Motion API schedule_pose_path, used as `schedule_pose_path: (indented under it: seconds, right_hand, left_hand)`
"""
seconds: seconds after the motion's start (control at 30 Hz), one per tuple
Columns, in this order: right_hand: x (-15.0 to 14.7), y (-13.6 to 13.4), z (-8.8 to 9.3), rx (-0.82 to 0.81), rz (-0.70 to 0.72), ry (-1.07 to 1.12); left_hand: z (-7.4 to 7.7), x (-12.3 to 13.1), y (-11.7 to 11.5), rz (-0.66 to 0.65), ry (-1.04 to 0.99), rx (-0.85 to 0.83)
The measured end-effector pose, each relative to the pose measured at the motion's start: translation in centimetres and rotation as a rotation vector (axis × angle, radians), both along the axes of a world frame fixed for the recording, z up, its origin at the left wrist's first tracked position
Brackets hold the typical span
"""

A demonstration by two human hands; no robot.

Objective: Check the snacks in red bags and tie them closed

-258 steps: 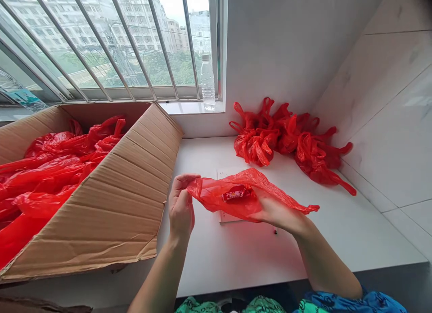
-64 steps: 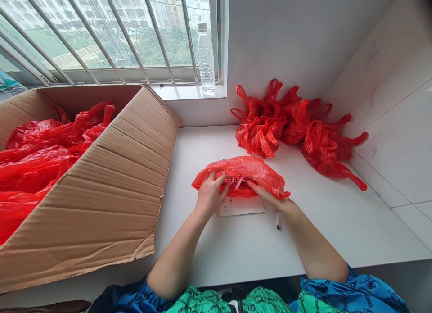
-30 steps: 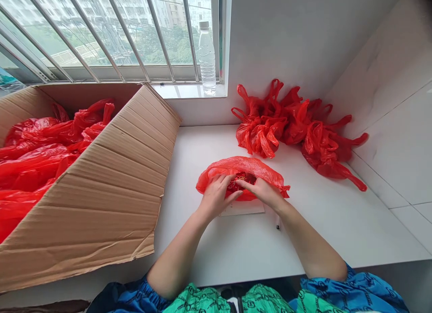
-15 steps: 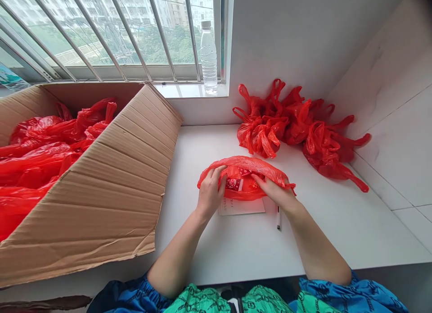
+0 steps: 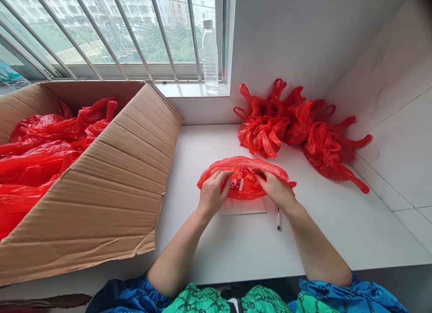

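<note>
While daylight falls through the barred window, a large cardboard box [image 5: 101, 182] heaped with loose red bags is seen well to the left of the left hand [image 5: 212, 197]. A white countertop [image 5: 337, 232] is spread beneath both forearms. Beyond the right hand [image 5: 277, 191], against the back wall, a pile of knotted red bags [image 5: 297, 128] is stacked. A clear water bottle [image 5: 209, 56] is stood on the sill, farther off and above the hands.

Between the two hands, flat on the counter, a red plastic bag [image 5: 243, 166] is held, with small red-and-white packets [image 5: 238, 183] visible at its mouth. The bag's film is pinched by the curled fingers of both hands, left on its left edge, right on its right; neither hand is laid open. A white printed sheet [image 5: 243, 206] is partly covered by the bag, just toward the body from the fingers, and a slim pen [image 5: 278, 212] is left just beside the right wrist.

The gathering would probably be best served by the packets being kept centred and the thin film being drawn up evenly, so that it is neither torn nor spilled.
</note>
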State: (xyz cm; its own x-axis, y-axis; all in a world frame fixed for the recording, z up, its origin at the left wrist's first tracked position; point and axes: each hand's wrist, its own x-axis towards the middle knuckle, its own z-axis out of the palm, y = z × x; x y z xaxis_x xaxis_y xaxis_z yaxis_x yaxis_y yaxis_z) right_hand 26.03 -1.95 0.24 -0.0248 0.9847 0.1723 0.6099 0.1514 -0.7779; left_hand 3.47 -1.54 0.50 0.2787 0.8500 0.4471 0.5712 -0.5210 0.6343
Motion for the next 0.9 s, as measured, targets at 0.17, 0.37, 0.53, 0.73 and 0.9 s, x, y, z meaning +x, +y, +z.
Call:
schedule_pose_path:
  seconds: [0.17, 0.37, 0.53, 0.73, 0.9]
  right_hand:
    - [-1.1, -0.5, 0.8, -0.134, 0.104, 0.327]
    - [-1.8, -0.9, 2.1, -0.034, 0.156, 0.407]
    - [-2.1, -0.9, 2.1, 0.027, 0.115, 0.419]
    - [-2.4, -1.1, 2.4, -0.031, 0.159, 0.345]
    - [-2.5, -1.0, 2.6, -0.164, 0.180, 0.346]
  left_hand:
    - [-0.1, 0.2, -0.3, -0.038, 0.011, -0.105]
    - [-0.3, 0.1, -0.3, -0.052, 0.020, -0.125]
    - [-0.2, 0.2, -0.2, -0.074, -0.002, -0.131]
    - [0.2, 0.3, -0.2, -0.090, -0.186, -0.097]
    - [0.4, 0.2, -0.2, -0.029, -0.295, -0.086]
